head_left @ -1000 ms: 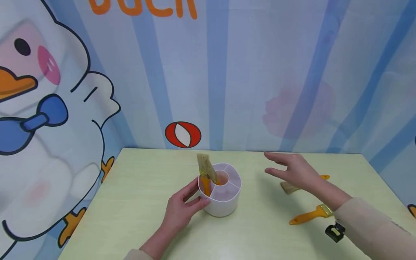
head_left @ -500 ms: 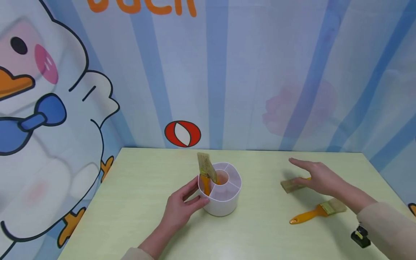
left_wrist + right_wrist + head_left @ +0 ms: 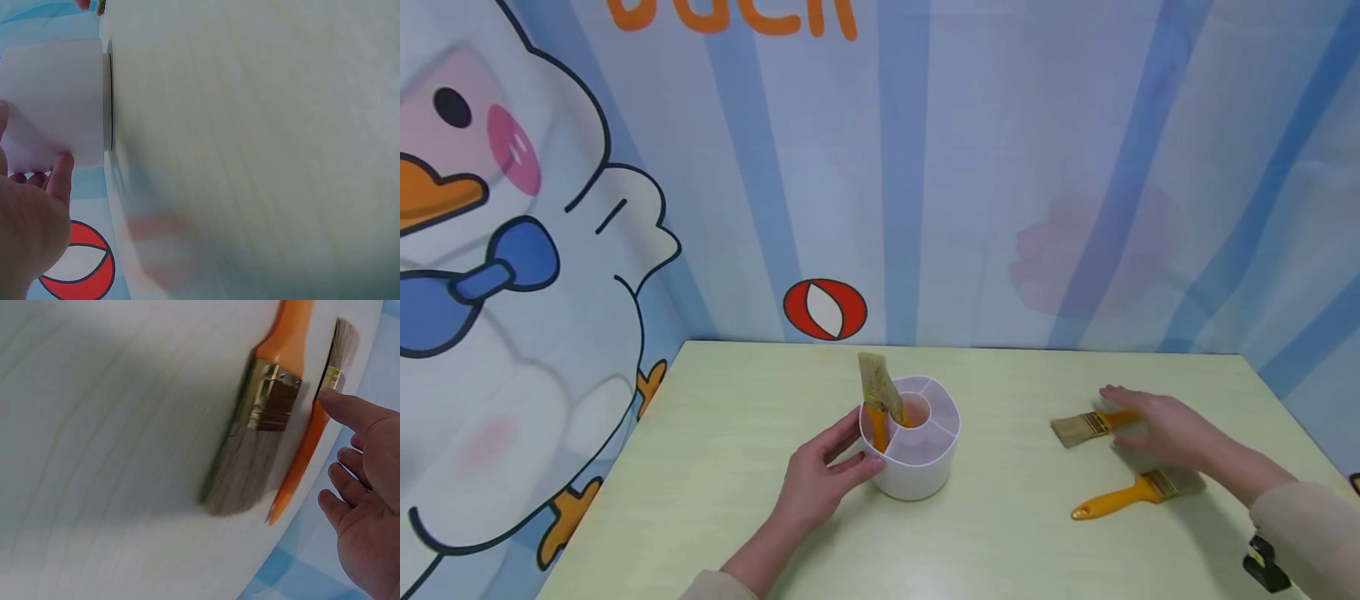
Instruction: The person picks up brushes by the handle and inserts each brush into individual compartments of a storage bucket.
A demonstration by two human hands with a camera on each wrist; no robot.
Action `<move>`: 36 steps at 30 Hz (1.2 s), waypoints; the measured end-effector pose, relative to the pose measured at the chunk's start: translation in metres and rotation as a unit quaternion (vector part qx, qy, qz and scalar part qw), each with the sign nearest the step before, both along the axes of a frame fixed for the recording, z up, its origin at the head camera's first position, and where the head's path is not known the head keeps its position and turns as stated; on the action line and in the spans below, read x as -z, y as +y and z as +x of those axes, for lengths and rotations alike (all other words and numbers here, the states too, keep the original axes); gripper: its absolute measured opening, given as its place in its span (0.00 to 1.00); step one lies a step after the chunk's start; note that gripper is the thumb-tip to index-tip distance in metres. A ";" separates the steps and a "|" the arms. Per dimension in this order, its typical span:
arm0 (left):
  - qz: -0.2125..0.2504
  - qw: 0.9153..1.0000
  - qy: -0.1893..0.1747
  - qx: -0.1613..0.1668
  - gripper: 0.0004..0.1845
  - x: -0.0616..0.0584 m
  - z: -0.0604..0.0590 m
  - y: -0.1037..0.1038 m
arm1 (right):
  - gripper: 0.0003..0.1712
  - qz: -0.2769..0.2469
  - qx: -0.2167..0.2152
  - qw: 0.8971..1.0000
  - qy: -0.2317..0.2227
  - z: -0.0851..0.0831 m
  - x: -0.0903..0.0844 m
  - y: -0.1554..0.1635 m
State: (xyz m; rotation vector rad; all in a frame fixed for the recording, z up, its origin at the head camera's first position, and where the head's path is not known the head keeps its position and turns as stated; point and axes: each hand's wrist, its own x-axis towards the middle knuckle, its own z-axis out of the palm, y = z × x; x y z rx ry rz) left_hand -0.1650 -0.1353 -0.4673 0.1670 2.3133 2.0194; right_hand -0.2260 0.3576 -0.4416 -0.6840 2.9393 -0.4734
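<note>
A pale lilac round organizer (image 3: pixel 913 479) with several compartments stands upright on the table. Two paintbrushes (image 3: pixel 872 383) with orange handles lean bristles-up in its left side. My left hand (image 3: pixel 820 479) holds the organizer by its left side, thumb in front and fingers behind; the left wrist view has its plain wall (image 3: pixel 56 103) close up. On the right, two more paintbrushes lie flat. Over the handle of the farther paintbrush (image 3: pixel 1078 428) my right hand (image 3: pixel 1168 429) is spread, its thumb by the ferrule in the right wrist view; contact is unclear. The nearer paintbrush (image 3: pixel 1112 502) lies below that hand.
The pale wooden table (image 3: pixel 1000 550) ends at the back against a blue striped backdrop (image 3: pixel 970 183) printed with a duck. A black clip-like device (image 3: pixel 1266 565) is at the right sleeve.
My right hand has moved right and down, from beside the farther paintbrush to over its handle. The left hand and the organizer have stayed in place.
</note>
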 end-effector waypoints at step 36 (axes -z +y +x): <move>0.003 1.000 -0.001 -0.004 0.40 0.005 -0.001 0.000 | 0.51 0.057 0.031 0.998 -0.004 0.027 0.017 -0.057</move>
